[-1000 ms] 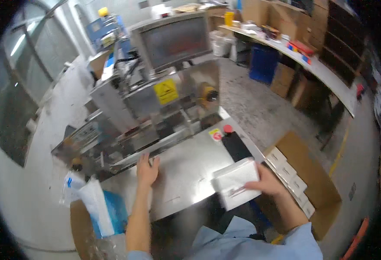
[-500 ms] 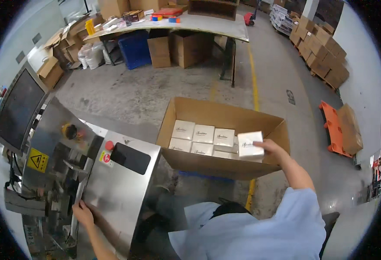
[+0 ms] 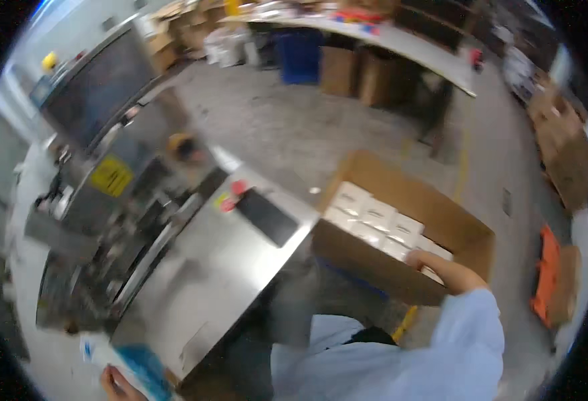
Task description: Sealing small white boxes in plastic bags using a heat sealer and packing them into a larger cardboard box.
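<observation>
Over the near right part of a cardboard carton (image 3: pixel 386 262), my right hand (image 3: pixel 441 265) reaches down, its fingers bent against a small white box (image 3: pixel 433 275). Its fingertips are partly hidden by the carton's contents. Several like white boxes (image 3: pixel 377 214) sit in rows in the carton, dark print on their tops. At the lower left, my left hand (image 3: pixel 121 386) has its fingers closed at the edge of a blue and white packet (image 3: pixel 140 364). That area is blurred, and the packet's kind is unclear.
Left of the carton stands a steel machine (image 3: pixel 240 267) with a dark panel (image 3: pixel 266 216), a red button (image 3: pixel 239 186) and a monitor (image 3: pixel 100 87). A long table (image 3: pixel 427 50) is at the back. An orange pallet (image 3: pixel 546 277) leans at the right.
The view has swung left and blurred. My right hand has lowered the white box into the carton. My left hand has left the machine's edge and is now at the blue and white packet.
</observation>
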Action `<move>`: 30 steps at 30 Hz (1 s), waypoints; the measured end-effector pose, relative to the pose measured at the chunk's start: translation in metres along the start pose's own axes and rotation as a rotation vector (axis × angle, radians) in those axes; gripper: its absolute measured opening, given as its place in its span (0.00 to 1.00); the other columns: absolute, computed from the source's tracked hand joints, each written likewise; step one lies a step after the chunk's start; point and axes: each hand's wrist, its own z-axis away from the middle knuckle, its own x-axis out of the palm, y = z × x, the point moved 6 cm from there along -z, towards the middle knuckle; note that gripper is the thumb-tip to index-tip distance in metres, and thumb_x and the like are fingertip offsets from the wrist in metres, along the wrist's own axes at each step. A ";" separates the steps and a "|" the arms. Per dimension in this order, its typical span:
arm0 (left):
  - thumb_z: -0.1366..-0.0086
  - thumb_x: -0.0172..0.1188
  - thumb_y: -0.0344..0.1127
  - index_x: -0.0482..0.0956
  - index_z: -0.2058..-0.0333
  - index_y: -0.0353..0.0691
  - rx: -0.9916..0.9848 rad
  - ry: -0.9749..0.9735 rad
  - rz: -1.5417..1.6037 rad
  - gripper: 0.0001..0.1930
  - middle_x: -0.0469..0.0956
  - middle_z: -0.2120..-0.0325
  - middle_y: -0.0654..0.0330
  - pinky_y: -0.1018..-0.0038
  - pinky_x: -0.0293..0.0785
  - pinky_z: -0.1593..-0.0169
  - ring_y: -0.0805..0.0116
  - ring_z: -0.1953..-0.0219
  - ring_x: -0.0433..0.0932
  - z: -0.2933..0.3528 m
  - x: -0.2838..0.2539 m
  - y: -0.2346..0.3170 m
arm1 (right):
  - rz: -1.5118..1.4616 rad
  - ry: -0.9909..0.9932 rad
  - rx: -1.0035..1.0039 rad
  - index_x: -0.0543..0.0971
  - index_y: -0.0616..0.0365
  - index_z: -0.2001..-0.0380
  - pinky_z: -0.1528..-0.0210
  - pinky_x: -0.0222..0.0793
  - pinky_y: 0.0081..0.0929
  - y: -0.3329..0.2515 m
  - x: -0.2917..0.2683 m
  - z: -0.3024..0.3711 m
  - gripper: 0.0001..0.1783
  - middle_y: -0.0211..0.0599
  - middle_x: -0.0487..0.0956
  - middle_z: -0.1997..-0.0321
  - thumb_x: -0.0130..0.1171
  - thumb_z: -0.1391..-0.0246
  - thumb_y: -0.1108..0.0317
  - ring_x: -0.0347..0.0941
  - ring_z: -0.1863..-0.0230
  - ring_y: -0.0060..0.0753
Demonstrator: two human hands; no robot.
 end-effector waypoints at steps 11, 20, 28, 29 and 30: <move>0.33 0.54 0.51 0.70 0.44 0.23 -0.560 0.070 -0.055 0.32 0.74 0.46 0.37 0.64 0.65 0.40 0.49 0.41 0.72 0.021 -0.048 -0.130 | -1.232 1.387 0.030 0.77 0.65 0.55 0.66 0.71 0.21 -0.053 -0.291 0.212 0.14 0.33 0.80 0.67 0.57 0.41 0.67 0.76 0.67 0.22; 0.38 0.62 0.41 0.79 0.63 0.32 -0.447 0.325 -0.168 0.15 0.79 0.72 0.46 0.63 0.74 0.61 0.52 0.68 0.79 -0.008 -0.051 -0.173 | -1.014 1.331 -0.260 0.77 0.68 0.54 0.59 0.72 0.22 -0.182 -0.400 0.226 0.14 0.35 0.81 0.64 0.58 0.41 0.73 0.76 0.64 0.23; 0.33 0.55 0.35 0.78 0.67 0.32 -0.202 0.471 0.094 0.11 0.79 0.72 0.46 0.63 0.73 0.65 0.49 0.70 0.80 -0.035 -0.064 -0.037 | -0.840 1.283 -0.497 0.74 0.67 0.47 0.56 0.72 0.23 -0.263 -0.478 0.235 0.19 0.40 0.81 0.56 0.59 0.42 0.74 0.75 0.60 0.23; 0.33 0.55 0.35 0.78 0.67 0.33 -0.185 0.399 0.107 0.10 0.80 0.72 0.48 0.64 0.74 0.65 0.50 0.70 0.80 -0.034 -0.056 -0.010 | -0.867 1.284 -0.596 0.74 0.66 0.47 0.56 0.73 0.24 -0.286 -0.495 0.234 0.20 0.41 0.81 0.54 0.59 0.43 0.75 0.75 0.60 0.23; 0.33 0.55 0.34 0.79 0.67 0.33 -0.147 0.339 0.194 0.09 0.80 0.74 0.50 0.68 0.73 0.67 0.60 0.73 0.79 -0.027 -0.048 0.022 | -0.571 1.387 -0.653 0.74 0.65 0.46 0.54 0.74 0.27 -0.321 -0.518 0.244 0.23 0.44 0.80 0.51 0.62 0.46 0.77 0.76 0.55 0.28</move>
